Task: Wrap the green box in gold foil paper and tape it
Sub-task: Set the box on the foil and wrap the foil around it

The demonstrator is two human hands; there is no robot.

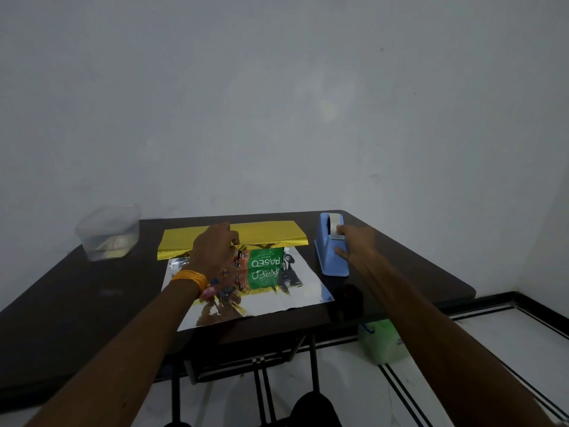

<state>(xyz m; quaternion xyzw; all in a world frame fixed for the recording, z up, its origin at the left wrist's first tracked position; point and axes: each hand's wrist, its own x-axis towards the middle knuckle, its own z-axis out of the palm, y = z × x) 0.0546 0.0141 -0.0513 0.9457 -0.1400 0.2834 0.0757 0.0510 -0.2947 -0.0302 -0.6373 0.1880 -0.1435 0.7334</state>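
Note:
The green box [267, 257] stands on the foil paper, its near face showing white lettering. The foil's gold side [264, 232] is folded over the box top from the far side. Its silver side [295, 295] lies flat toward me and mirrors the box. My left hand [213, 249] presses the gold flap down onto the box, fingers curled over its edge. My right hand [354, 243] reaches to the blue tape dispenser [331, 246] at the right of the foil and pinches the tape end at its cutter.
A clear plastic container [108, 232] sits at the far left of the dark table [77, 291]. A pale green bag [381, 342] stands on the floor under the table's right edge. A bare wall rises right behind the table.

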